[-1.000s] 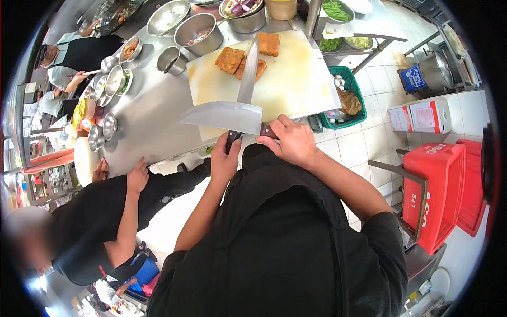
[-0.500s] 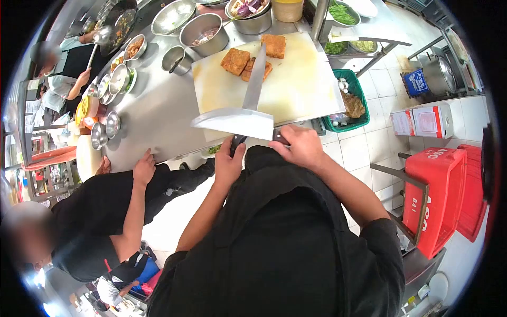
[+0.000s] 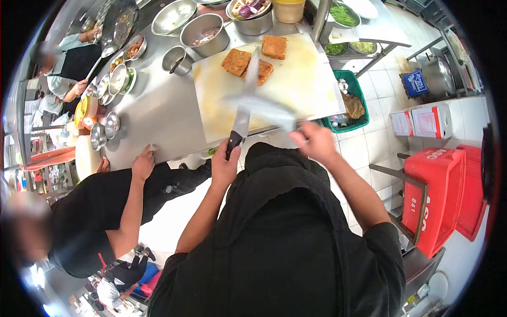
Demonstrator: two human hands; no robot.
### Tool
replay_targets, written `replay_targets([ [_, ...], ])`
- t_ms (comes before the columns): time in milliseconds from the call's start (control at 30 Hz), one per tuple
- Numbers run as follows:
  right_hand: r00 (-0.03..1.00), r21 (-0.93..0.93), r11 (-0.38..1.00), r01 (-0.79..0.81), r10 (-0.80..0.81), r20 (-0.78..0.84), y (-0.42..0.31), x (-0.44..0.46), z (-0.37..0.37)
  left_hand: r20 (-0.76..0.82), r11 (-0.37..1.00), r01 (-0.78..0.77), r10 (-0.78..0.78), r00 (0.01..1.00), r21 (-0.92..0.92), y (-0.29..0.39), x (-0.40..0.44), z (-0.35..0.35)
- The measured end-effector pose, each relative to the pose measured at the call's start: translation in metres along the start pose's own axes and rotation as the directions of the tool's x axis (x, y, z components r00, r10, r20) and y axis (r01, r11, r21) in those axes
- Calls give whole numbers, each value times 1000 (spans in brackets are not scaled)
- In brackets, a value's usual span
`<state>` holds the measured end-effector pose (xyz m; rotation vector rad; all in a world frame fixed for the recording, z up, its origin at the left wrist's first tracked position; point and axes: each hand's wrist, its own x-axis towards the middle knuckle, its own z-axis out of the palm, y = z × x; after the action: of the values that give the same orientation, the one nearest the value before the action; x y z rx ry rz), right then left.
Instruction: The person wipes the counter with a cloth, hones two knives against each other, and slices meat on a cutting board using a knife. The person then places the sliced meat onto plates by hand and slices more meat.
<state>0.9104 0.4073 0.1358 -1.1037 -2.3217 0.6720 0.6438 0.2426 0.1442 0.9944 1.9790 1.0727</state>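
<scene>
Handle of the long knife (image 3: pixel 242 117) sits wrapped in the left grip (image 3: pixel 226 161), its blade reaching over the pale cutting board (image 3: pixel 306 58). The right grip (image 3: pixel 317 141) is closed at the handle end of a broad knife (image 3: pixel 264 109), blurred, whose blade crosses the long one. Beyond, three browned slabs (image 3: pixel 236 62) lie on the board, the blade tip among them. The steel surface (image 3: pixel 153 119) runs left, where a co-worker's hand (image 3: pixel 142 162) meets its edge. A small pot (image 3: pixel 177 61) and a larger pot (image 3: pixel 205 36) stand past the board. Right of it, a green basket (image 3: pixel 356 120) is on white floor tiles (image 3: pixel 368 149), with red bins (image 3: pixel 434 201) farther right. Far left, another person's hand (image 3: pixel 80 87) holds a ladle (image 3: pixel 109 51) by a wok (image 3: pixel 118 29).
</scene>
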Motion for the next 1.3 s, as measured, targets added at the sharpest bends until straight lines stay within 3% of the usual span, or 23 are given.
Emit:
replay_targets([
  [67,954,-44,957,-288,291,71,56,-10,-12,-29,1000,-16,16,999,-3,-14,-2,-8],
  [100,932,-73,937,-342,348,103,54,-10,-28,-39,1000,-29,29,999,-3,-16,0,-9],
  [167,971,-23,973,-230,231,68,35,-9,-23,-27,1000,-24,24,999,-20,-17,1,-7],
  [233,994,30,994,109,-109,-8,-11,3,-10,-9,999,-13,12,1000,-31,-9,1,0],
  [300,986,42,989,144,-147,84,-51,14,-10,4,999,15,-15,1000,-29,3,-1,3],
  [367,983,31,984,176,-177,43,-38,11,-4,-13,999,-24,23,1000,-36,-10,-1,1],
  [467,963,-60,966,-252,256,88,36,-3,-16,-39,998,35,-37,999,-55,-29,-2,-11],
  [500,939,-121,944,-306,320,125,46,-2,-28,-37,999,41,-42,998,-36,-30,-1,-15],
  [567,949,-59,954,-295,300,95,48,-11,-26,-25,998,55,-55,998,5,-31,-2,-19],
  [667,994,-71,994,88,-83,72,-18,4,-10,-44,998,-18,20,999,54,-31,-2,-9],
  [700,988,24,993,119,-121,92,-39,8,-7,-38,999,-16,18,999,41,-29,-2,-6],
  [767,986,27,993,116,-119,116,-52,9,-6,-36,1000,-2,3,999,16,-28,-4,-7],
  [833,996,-1,999,41,-40,78,-15,3,-2,-39,999,32,-32,999,-9,-33,-5,-14],
  [867,982,-62,989,-135,142,121,9,-1,-6,-43,998,52,-53,998,-22,-38,-6,-18],
  [900,972,-102,973,-209,219,88,36,-3,-7,-45,997,75,-77,996,-33,-42,-10,-21],
  [967,942,-146,946,-288,307,132,34,-3,-26,-69,999,21,-23,997,-33,-42,-9,-22],
  [1133,985,25,992,124,-126,118,-50,12,-3,-44,997,69,-67,997,45,-24,-8,-17],
  [1167,979,30,989,143,-146,140,-66,17,0,-42,996,75,-72,997,57,-22,-8,-15],
  [1200,972,38,986,161,-165,164,-78,21,4,-75,998,-43,39,996,-53,-31,-6,-9],
  [1300,963,41,985,167,-172,207,-95,34,5,-36,1000,5,-6,999,-14,-26,-4,-9],
])
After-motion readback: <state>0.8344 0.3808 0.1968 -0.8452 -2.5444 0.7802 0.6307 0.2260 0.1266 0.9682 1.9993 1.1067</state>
